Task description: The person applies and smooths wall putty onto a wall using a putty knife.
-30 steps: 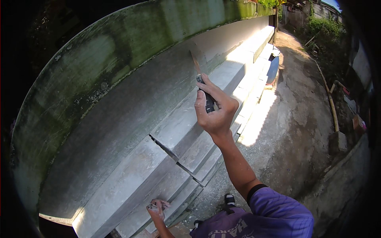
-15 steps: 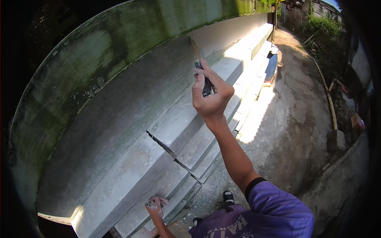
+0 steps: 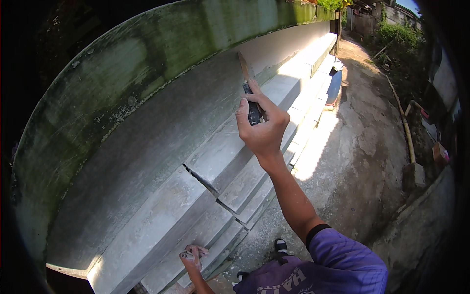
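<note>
My right hand is wrapped round the dark handle of a putty knife. Its thin blade, seen nearly edge-on, points up and away at the grey wall face under the mossy ledge. The tip looks to be at or very near the wall; I cannot tell if it touches. Low in the view, my left hand is closed beside the stepped concrete blocks. A small greyish round end shows at its fingers, but its kind is unclear. Whitish dust coats the fingers of both hands.
A green-stained concrete ledge curves overhead along the wall. Dark gaps split the stepped blocks. On the right runs a rough path, with a blue container by the steps and a bamboo pole along the far side.
My right hand and the putty knife have come slightly down and toward me, with the blade tilting a little. My left hand has stayed almost in place.
</note>
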Available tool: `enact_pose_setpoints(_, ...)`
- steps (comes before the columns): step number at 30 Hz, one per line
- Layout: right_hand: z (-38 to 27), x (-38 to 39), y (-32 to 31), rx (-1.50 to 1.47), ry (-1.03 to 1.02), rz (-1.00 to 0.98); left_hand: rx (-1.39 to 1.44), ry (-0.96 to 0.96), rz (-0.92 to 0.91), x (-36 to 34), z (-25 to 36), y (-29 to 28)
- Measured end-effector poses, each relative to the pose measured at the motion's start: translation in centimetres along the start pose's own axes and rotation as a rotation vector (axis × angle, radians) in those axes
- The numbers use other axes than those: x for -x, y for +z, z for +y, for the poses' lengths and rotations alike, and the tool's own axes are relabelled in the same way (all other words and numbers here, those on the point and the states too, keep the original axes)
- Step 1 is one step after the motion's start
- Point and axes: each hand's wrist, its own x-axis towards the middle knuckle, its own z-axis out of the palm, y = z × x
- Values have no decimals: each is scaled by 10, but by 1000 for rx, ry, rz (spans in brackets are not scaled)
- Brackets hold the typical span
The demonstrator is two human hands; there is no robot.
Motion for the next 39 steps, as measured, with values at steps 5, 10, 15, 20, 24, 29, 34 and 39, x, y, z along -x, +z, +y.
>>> enact_pose_setpoints(5,12,11,-3,93,-67,-22,29,10,2,-3,0,1)
enact_pose_setpoints(10,5,-8,-11,71,-13,26,38,22,-20,-2,1,1)
enact_pose_setpoints(15,9,2,-13,76,-10,80,11,4,23,-2,4,2)
enact_pose_setpoints(20,12,0,-19,49,140,-19,12,13,16,-3,1,5)
enact_pose_setpoints(24,3,5,-45,-206,420,-127,13,7,46,0,0,1)
enact_pose_setpoints(29,11,12,-76,56,554,-170,27,6,49,1,8,6)
enact_pose_setpoints(34,21,14,-52,166,318,-174,59,-3,51,0,1,1)
enact_pose_setpoints(39,11,18,-37,166,231,-143,28,41,49,-3,-3,1)
